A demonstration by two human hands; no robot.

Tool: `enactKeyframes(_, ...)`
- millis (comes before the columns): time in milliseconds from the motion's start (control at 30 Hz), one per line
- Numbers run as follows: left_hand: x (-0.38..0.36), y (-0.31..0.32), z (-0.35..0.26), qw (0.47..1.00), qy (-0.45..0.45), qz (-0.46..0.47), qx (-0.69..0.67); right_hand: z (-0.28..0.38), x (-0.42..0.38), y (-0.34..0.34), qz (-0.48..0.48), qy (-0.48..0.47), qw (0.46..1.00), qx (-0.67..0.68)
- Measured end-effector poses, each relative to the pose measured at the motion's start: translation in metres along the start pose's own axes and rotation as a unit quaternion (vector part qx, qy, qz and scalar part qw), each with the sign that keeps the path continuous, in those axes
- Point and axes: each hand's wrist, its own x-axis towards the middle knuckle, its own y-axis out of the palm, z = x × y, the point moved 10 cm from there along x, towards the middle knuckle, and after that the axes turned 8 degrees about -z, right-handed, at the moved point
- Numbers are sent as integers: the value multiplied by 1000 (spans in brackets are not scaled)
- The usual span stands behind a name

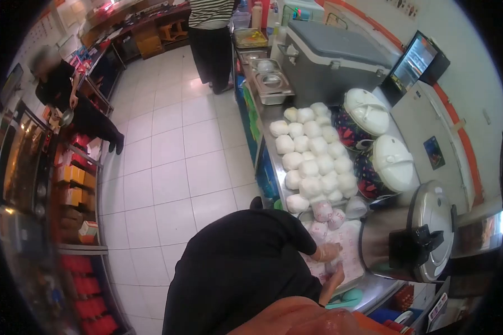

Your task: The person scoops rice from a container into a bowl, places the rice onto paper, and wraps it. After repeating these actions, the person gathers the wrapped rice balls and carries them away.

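Over a tray lined with red-printed white paper (350, 237), my left hand (330, 252) is closed around something pale. Just below it, my right hand (335, 275) is closed at the same small pale item, too blurred to name. Several round bundles in red-printed wrap (322, 211) lie at the tray's upper end, beside a clear cup-like container (356, 207). Beyond them, many white rounded pieces (311, 129) cover the metal counter in rows.
A large steel cooker (394, 234) stands close right of the tray. Two patterned containers with white lids (393, 158) and a grey cooler (332, 61) line the counter. A green item (349, 297) lies below. Two people (67, 95) (209, 47) stand farther off.
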Motion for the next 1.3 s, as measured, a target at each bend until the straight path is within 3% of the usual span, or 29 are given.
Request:
enactKeyframes(133,-9,-8,-3,999,36,-33,-24,16,8,19,86,29,986,144)
enactKeyframes(233,-17,-47,-9,992,29,-100,-64,50,-9,19,62,-8,986,155)
enactKeyframes(333,-17,-90,-22,979,17,-169,-111,104,-37,27,69,-154,975,144)
enactKeyframes(467,-33,-149,-41,948,-3,-273,-164,130,-61,65,200,-200,927,247)
enactKeyframes(567,-59,-192,-52,918,-13,-346,-195,164,-116,89,200,-297,910,209)
enactKeyframes(667,-89,-240,-54,887,-21,-409,-215,179,-138,108,110,-318,922,191)
enactKeyframes(767,-119,-290,-46,862,-36,-459,-214,187,-152,145,167,-379,886,208)
enactKeyframes(800,-128,-306,-39,858,-44,-467,-211,186,-154,160,177,-358,894,203)
enactKeyframes(867,-149,-336,-20,861,-69,-460,-204,182,-163,193,191,-309,911,194)
enactKeyframes(1000,-193,-373,30,920,-137,-333,-151,189,-219,250,93,-420,901,53)
enactKeyframes(1067,-192,-363,66,974,-160,-120,107,173,-234,277,113,-417,902,14)
enactKeyframes(1100,-212,-363,101,953,-127,-269,-58,166,-249,297,190,-373,907,55)
enactKeyframes(1133,-240,-361,137,883,-93,-400,-225,160,-268,315,257,-328,903,102)
enactKeyframes(1167,-249,-354,145,786,-110,-354,-494,152,-280,326,246,-365,898,13)
enactKeyframes(1200,-258,-354,139,620,-137,-273,-723,159,-313,341,273,-409,870,-27)
enactKeyframes(1233,-266,-350,118,455,-198,-146,-856,145,-325,362,247,-486,822,-166)
enactKeyframes(1267,-275,-355,123,470,-181,-168,-847,160,-355,366,203,-549,777,-231)
enactKeyframes(1300,-289,-350,129,447,-206,-166,-855,170,-373,362,148,-574,772,-228)
